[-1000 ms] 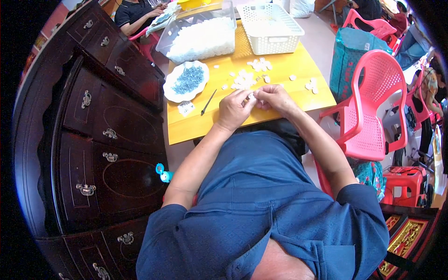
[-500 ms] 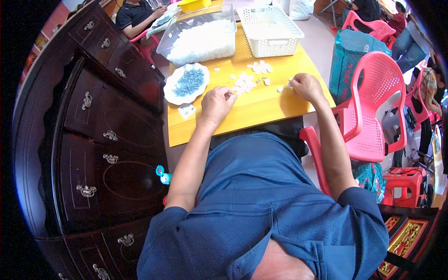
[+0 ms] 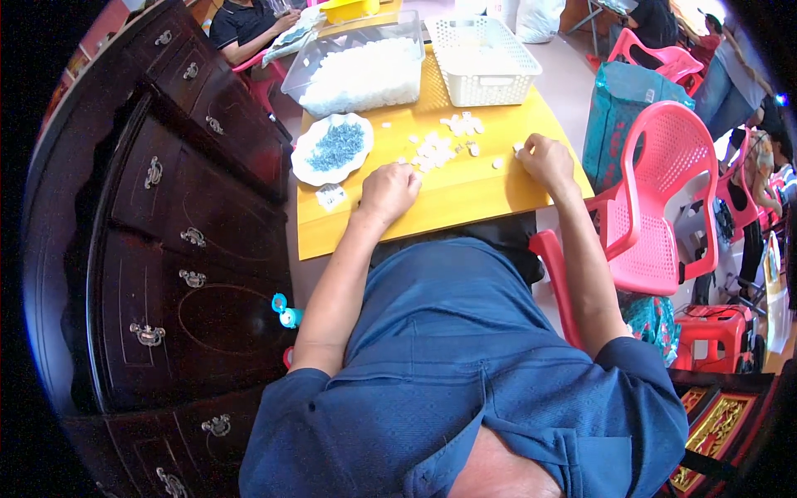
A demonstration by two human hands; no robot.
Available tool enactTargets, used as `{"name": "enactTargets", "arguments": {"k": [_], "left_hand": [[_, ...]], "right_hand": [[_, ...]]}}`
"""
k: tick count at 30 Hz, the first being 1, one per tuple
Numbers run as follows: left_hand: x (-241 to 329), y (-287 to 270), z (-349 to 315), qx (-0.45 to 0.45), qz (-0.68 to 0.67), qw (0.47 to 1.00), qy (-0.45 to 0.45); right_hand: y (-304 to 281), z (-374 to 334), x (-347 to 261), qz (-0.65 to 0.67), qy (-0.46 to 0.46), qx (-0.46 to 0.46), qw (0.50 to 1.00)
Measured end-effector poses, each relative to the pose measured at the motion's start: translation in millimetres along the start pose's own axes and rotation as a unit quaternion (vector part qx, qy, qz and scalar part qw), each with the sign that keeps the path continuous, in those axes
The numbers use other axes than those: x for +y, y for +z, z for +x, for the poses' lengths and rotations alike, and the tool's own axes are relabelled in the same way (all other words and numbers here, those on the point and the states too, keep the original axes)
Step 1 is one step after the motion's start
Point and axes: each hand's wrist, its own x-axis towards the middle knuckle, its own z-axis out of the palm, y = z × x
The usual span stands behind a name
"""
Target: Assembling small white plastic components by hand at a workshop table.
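My left hand (image 3: 390, 192) is curled closed above the yellow table (image 3: 349, 231); its fingertips are hidden behind the knuckles, so what they hold cannot be made out. Just beyond it lies a loose group of small white plastic pieces (image 3: 433, 153). Toward the table's right side, my right hand (image 3: 549, 163) pinches a small white piece (image 3: 519, 148) at its fingertips. A single round white piece (image 3: 497, 163) lies to the left of that hand. Left of the group stands a scalloped white dish (image 3: 309, 173) full of small dark metal parts (image 3: 336, 148).
A clear bin (image 3: 397, 98) heaped with white pieces and a white perforated basket (image 3: 490, 93) stand at the back. A dark drawer cabinet (image 3: 224, 290) borders the left. Pink plastic chairs (image 3: 664, 191) and a teal bag (image 3: 618, 116) are to the right. Another person (image 3: 241, 31) sits far left.
My left hand has turned and drawn slightly toward me, leaving a white piece visible beyond its fingers. My right hand has shifted only a little, with the piece at its fingertips.
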Motion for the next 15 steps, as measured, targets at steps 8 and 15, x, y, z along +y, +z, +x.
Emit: {"name": "enactTargets", "arguments": {"k": [8,15], "left_hand": [[-9.5,-1.7,-1.3,-0.008,0.001,1.0,0.003],[-9.2,-1.7,-1.1,0.029,-0.046,0.998,0.003]], "right_hand": [[18.1,12.4,-29.3,0.027,-0.174,0.062,0.982],[47.7,44.8,-49.1,0.003,-0.258,0.012,0.966]]}}
